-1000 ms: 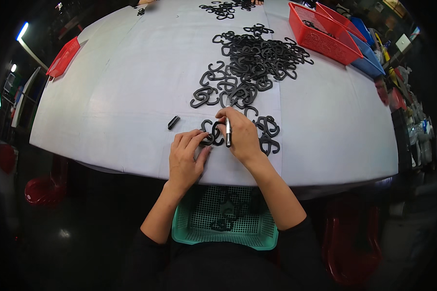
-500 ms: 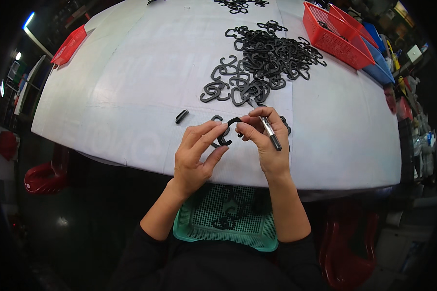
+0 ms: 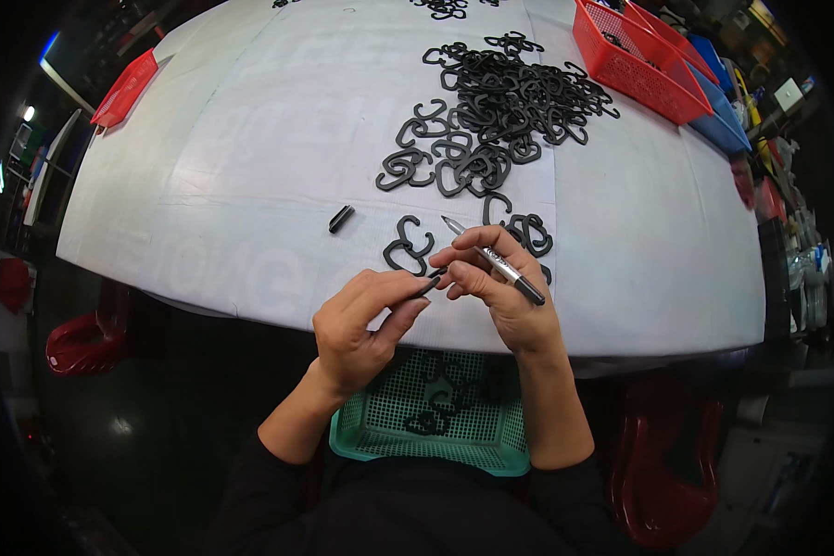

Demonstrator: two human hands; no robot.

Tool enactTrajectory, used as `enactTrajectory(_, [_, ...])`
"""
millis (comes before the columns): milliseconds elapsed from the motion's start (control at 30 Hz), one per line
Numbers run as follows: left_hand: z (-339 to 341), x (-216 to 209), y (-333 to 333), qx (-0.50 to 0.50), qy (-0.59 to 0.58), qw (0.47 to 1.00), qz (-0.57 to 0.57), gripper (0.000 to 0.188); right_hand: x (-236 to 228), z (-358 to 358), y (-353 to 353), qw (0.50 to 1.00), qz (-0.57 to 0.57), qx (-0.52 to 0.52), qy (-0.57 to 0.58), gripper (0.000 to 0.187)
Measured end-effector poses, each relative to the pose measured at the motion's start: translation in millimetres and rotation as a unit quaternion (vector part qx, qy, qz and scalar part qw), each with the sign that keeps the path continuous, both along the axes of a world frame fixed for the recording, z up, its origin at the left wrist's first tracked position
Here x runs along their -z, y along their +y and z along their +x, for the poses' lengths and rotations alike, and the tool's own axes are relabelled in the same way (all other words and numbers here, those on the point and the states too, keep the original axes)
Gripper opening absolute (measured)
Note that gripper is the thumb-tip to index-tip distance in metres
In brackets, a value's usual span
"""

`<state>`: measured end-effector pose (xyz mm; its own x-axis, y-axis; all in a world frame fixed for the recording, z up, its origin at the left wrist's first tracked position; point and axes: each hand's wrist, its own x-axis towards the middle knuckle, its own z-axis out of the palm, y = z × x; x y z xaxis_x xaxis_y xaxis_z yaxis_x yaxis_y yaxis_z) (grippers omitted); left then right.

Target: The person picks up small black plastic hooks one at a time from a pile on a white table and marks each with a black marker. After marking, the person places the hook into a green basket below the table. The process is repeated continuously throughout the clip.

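Observation:
Between the thumb and fingers of my left hand (image 3: 354, 326) is a black open-sided plastic hook (image 3: 425, 288), now seen nearly edge-on. My right hand (image 3: 521, 310) keeps a silver marker pen (image 3: 499, 265) tucked in its fingers, the bare tip pointing away from me and the black end toward my wrist. The right fingertips are close to the hook; whether they touch it I cannot tell. A black pen cap (image 3: 341, 219) lies to the left on the table. Just beyond my hands are loose hooks (image 3: 400, 250), with a large pile of them (image 3: 505, 102) farther off.
A green mesh basket (image 3: 431, 456) with some black hooks sits below the edge of the white-covered table (image 3: 213, 185). Red (image 3: 632, 69) and blue (image 3: 727, 132) baskets stand far right, a red tray (image 3: 125, 90) far left. Red chairs (image 3: 88, 343) flank me.
Both hands have come slightly nearer to me, and the hook has turned from face-on to edge-on. The right fingertips have loosened from it. More of the loose hooks now shows.

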<state>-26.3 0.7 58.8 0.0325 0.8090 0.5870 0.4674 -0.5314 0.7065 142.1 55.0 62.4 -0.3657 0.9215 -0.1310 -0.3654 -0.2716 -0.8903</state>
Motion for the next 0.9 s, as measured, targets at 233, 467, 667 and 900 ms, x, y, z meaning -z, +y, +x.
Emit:
enactTrajectory(233, [-4, -4, -10, 0.176, -0.370, 0.853, -0.322, 0.041, 4, 7, -5, 0.999, 0.029, -0.025, -0.031, 0.021])
enactTrajectory(467, [-5, 9, -6, 0.165, -0.297, 0.899, -0.276, 0.038, 2, 7, -7, 0.995, 0.034, -0.044, -0.079, 0.022])
enactTrajectory(667, [-6, 24, 2, 0.064, -0.052, 0.981, -0.174, 0.041, 25, 16, -13, 0.960, 0.112, 0.142, -0.214, 0.037])
enactTrajectory(900, [-3, 45, -6, 0.057, -0.019, 0.973, -0.222, 0.044, 32, 20, -36, 0.965, 0.056, 0.206, -0.152, 0.014])
